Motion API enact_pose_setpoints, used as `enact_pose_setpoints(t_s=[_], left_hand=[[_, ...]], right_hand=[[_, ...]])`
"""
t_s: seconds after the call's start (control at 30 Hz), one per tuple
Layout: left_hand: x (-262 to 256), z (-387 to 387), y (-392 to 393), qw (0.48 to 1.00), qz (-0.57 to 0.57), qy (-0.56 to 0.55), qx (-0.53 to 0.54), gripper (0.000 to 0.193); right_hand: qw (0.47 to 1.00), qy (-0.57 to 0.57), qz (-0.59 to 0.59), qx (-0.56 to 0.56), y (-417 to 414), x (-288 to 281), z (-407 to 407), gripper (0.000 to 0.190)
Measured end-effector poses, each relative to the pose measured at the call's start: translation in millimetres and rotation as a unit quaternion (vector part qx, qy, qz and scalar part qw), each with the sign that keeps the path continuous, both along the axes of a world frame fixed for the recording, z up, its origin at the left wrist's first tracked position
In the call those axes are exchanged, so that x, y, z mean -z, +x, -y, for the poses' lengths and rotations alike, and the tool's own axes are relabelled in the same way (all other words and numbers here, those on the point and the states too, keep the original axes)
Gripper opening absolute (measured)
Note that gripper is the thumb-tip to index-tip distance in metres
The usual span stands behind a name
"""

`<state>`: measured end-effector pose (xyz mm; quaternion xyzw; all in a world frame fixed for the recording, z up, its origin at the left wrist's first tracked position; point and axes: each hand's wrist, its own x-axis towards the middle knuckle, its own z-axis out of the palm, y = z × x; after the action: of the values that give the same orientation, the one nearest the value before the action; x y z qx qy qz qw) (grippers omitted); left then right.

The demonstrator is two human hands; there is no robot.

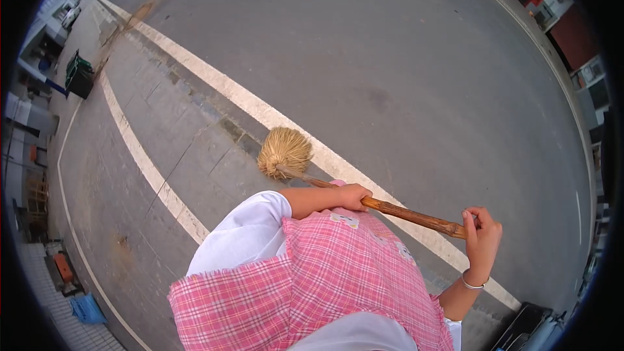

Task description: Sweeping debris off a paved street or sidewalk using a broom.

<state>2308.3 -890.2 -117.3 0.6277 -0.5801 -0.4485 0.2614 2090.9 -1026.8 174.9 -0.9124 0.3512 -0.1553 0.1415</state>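
Observation:
A broom with a bushy head of tan straw-like bristles (286,151) rests on the ground, over the paved border and the edge of a white road line. Its rough wooden handle (412,215) slants up to the right across the front of my body. My left hand (355,197) is wrapped around the middle of the handle. At the handle's upper end is my right hand (482,231), fingers curled and thumb against the wood; a bracelet (475,282) circles that wrist. I wear a pink plaid apron (336,263) over white sleeves.
Grey asphalt road (390,68) stretches to the right of the thick white line (219,75). Paving (190,148) lies on the left. A dark wheeled bin (79,75) stands far left, a blue bag (87,308) lower left. A dark vehicle part (519,326) shows lower right.

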Motion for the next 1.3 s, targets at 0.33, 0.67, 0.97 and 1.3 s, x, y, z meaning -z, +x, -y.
enact_pose_setpoints(t_s=[0.33, 0.67, 0.97, 1.3], left_hand=[[48.5, -133.9, 125.0, 0.913, 0.274, 0.263, -0.148, 0.026], [-52.6, 5.8, 100.6, 0.967, 0.191, -0.04, -0.165, 0.028], [11.3, -6.3, 135.2, 0.986, 0.042, -0.059, -0.147, 0.031], [102.7, -220.2, 273.5, 0.946, 0.135, 0.224, -0.19, 0.028]], right_hand=[[0.925, 0.287, -0.073, -0.237, 123.1, 183.4, 2.1, 0.02], [0.967, -0.162, -0.13, -0.145, 112.8, 13.8, 82.0, 0.026], [0.956, -0.194, -0.137, -0.174, 191.5, 4.6, 23.7, 0.022], [0.899, 0.161, -0.228, -0.337, 333.1, 175.9, -72.5, 0.03]])
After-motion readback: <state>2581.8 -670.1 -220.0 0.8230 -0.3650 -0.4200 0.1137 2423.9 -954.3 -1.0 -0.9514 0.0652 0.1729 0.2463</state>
